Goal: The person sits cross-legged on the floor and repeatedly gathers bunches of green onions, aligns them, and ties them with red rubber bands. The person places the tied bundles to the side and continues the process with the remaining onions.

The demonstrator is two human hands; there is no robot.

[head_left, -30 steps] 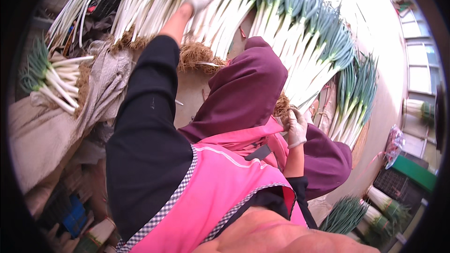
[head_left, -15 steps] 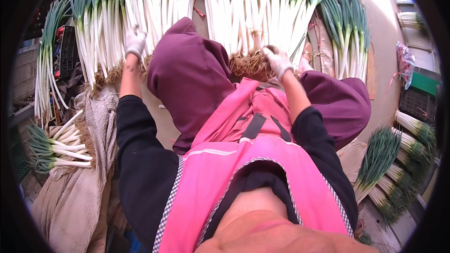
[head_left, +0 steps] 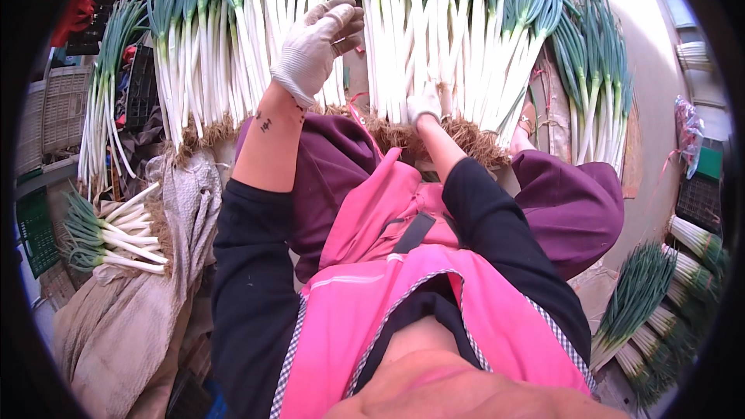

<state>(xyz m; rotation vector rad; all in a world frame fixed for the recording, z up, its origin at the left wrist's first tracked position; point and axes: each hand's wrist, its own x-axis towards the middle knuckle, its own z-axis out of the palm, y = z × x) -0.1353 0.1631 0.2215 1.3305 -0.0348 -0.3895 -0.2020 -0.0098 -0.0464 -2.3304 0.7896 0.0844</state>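
Observation:
Long green onions (head_left: 209, 70) with white stems and brown roots lie side by side in a wide row before me. In a pale work glove, my left hand (head_left: 322, 43) is raised over the row's middle, fingers loosely bent and apart, holding nothing. My right hand (head_left: 424, 103), gloved too, reaches down among the white stems just above the brown roots (head_left: 477, 143). Its fingertips are hidden between the stems, so its grip does not show. A red tie (head_left: 358, 105) lies near the gap in the row, beside my left knee.
More green onions (head_left: 601, 81) lean at the right, and a small pile (head_left: 124, 237) rests on a woven sack (head_left: 128, 341) at the left. Bundled green onions (head_left: 636, 295) lie at lower right. Crates (head_left: 66, 109) stand at far left; a plastic bag (head_left: 688, 132) hangs at right.
My left hand has left the stems on the left and risen toward the middle. My right hand has moved left and up from the roots to the stems. The whole view has shifted slightly.

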